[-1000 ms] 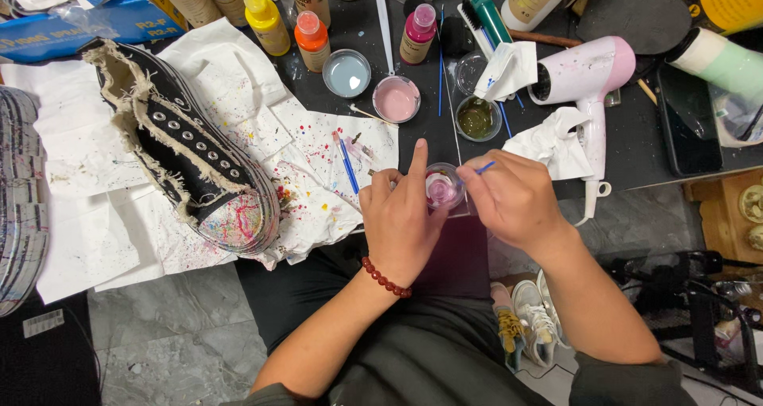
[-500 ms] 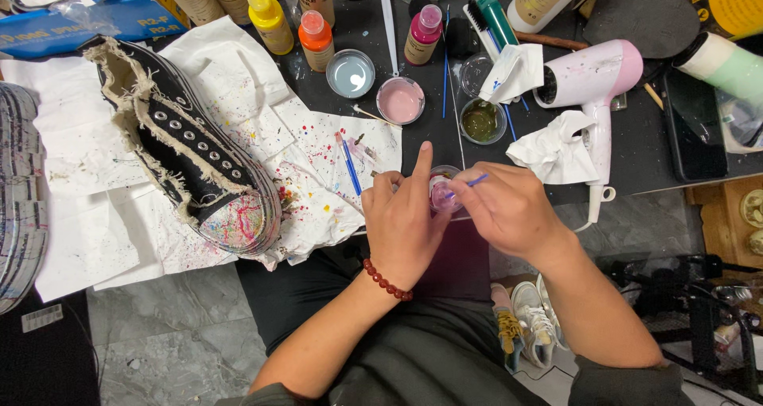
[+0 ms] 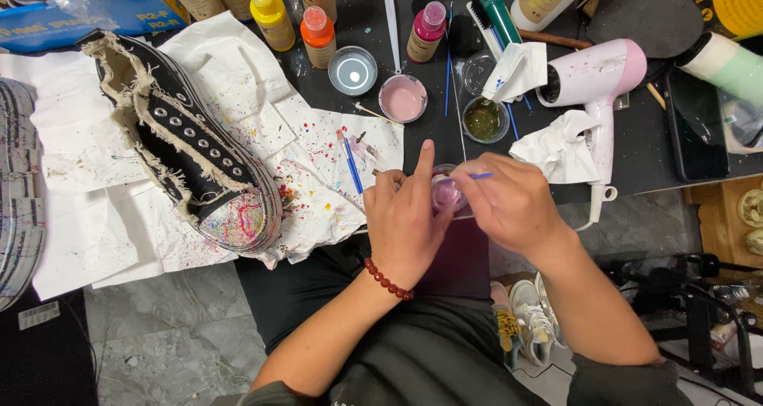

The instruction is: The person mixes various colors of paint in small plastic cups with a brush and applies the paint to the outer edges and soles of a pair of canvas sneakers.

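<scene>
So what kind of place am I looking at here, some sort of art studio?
Probably a craft bench for hand-painting shoes. A black shoe with a paint-splattered toe lies on speckled paper, squeeze bottles of paint crowd the dark table, and a pink hair dryer lies nearby.

The black canvas high-top shoe with frayed cream edges point(image 3: 187, 148) has silver eyelets, and its toe cap is speckled in pink, red and blue. The white paper sheets point(image 3: 318, 148) under it carry small red, blue and yellow dots. A small clear cup point(image 3: 443, 191) holds pale pink-violet paint, and the thin brush with a blue handle point(image 3: 479, 175) crosses above it. The round cup of light pink paint point(image 3: 402, 98) stands near a cup of olive green paint point(image 3: 482, 121). The squeeze bottles are yellow point(image 3: 271, 15), orange point(image 3: 319, 36) and magenta point(image 3: 424, 32). The hair dryer point(image 3: 598, 84) is white with a pink back. The bead bracelet point(image 3: 387, 280) is dark red.
</scene>
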